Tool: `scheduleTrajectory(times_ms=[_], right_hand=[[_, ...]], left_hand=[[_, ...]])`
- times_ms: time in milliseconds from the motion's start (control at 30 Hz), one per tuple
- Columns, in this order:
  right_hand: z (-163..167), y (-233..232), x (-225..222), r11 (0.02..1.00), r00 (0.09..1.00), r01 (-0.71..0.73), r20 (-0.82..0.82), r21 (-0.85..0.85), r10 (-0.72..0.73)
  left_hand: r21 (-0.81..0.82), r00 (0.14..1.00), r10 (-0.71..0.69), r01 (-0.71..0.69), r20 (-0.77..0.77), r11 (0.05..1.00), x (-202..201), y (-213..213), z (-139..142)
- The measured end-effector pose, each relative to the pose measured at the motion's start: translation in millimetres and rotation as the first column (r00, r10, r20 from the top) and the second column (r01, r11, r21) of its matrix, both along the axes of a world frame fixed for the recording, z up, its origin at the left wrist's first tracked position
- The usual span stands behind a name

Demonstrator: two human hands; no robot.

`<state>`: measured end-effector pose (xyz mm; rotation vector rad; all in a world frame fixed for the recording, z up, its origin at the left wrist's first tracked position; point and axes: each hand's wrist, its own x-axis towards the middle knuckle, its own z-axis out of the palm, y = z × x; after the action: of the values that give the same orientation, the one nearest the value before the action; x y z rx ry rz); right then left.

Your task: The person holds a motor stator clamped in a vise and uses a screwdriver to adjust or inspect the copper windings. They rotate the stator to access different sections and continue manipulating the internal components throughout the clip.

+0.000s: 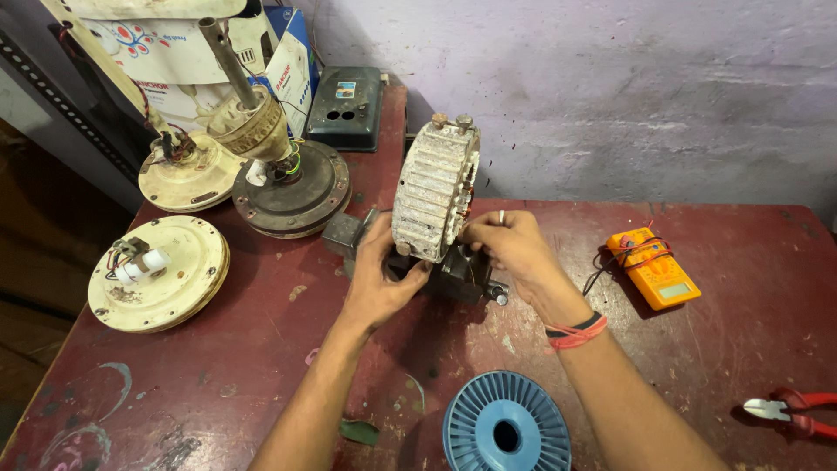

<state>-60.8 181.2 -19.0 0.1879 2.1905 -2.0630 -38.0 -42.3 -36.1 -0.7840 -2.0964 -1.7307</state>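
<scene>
Gripping a ribbed fan stator [433, 187] upright on a small vise [453, 272], left hand [379, 279] cupped low, right hand [510, 249] pinching its edge.

Whitish ribbed stator [434, 190], orange multimeter [654, 267], blue ridged spool [506, 433], red-handled pliers [798, 410], maroon table [227, 349]

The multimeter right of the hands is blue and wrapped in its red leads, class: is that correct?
Not quite. The head view shows the multimeter is orange, not blue. It does lie right of the hands, on the red table, wrapped in its red leads.
</scene>
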Motion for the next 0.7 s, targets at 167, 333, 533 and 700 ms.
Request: scheduleTrajectory(times_ms=[167,333,533,700], right_hand=[[1.9,4.4,-6.2,0.997,0.999,-0.037,0.037,0.064,0.034],[0.3,0.7,-8.9,0.992,0.999,-0.012,0.034,0.124,0.008],[8.0,2.0,-3.3,0.985,0.996,-0.083,-0.003,0.154,0.085],[18.1,-7.9,35.4,0.928,0.928,0.1,-0.369,0.36,0.044]], left_hand=[[0.001,0.999,-0.013,0.013,0.04,1.0,2.3,0.5,2.2],[-0.013,0.999,-0.006,0.007,0.039,1.0,0.8,1.3,1.9],[0.01,0.999,-0.007,0.006,0.051,1.0,4.0,5.4,2.0],[-0.023,0.999,0.024,-0.024,0.021,0.999,5.2,2.9,4.3]])
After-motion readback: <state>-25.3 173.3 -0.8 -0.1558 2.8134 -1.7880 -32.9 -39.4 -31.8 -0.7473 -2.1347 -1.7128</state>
